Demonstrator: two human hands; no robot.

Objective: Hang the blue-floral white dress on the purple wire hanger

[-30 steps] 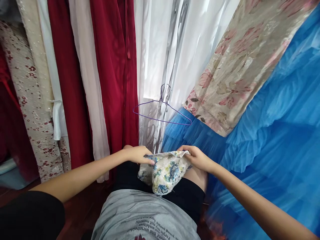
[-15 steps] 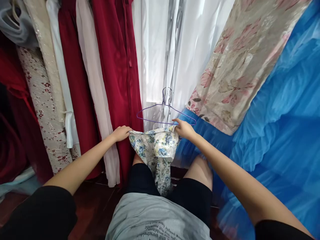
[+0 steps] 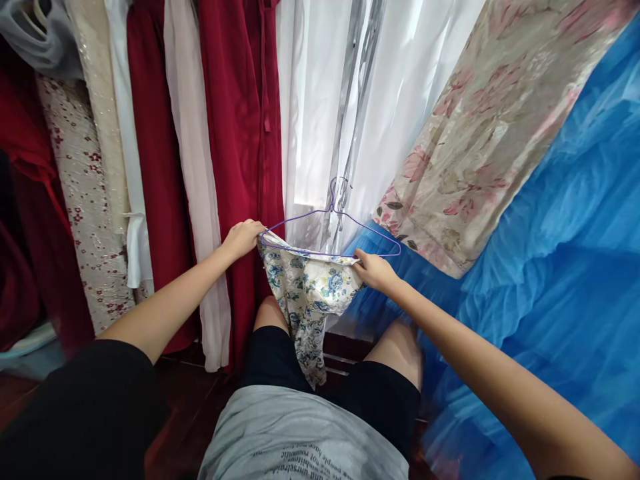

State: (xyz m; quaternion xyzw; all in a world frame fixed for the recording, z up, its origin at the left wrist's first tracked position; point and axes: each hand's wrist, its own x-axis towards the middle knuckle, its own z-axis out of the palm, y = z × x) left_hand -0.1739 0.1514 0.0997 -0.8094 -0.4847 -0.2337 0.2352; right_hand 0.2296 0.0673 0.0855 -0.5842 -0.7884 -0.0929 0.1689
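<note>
A white floral garment [image 3: 327, 287] with blue and yellow flowers is stretched between my hands by its top edge. At its left corner my left hand [image 3: 244, 239] is closed on the cloth, right by the left end of a thin purple wire hanger [image 3: 331, 209]. Farther along the same edge, my right hand [image 3: 375, 270] pinches the right corner, just below the hanger's lower bar. Upright, the hanger has its hook in front of silvery strips, and its left end overlaps the garment's corner. The lower part of the garment dangles between my knees.
Dark red dresses [image 3: 243, 133] and a pale pink one [image 3: 193, 167] hang on the left. White curtains [image 3: 400, 80] are behind the hanger. A pink-flowered beige dress [image 3: 460, 153] and a blue tulle gown [image 3: 560, 287] hang close on the right.
My left hand has risen, bringing the garment's left corner up to the hanger's left end. The garment's top edge now meets the hanger's lower bar, and the hanger has shifted slightly right.
</note>
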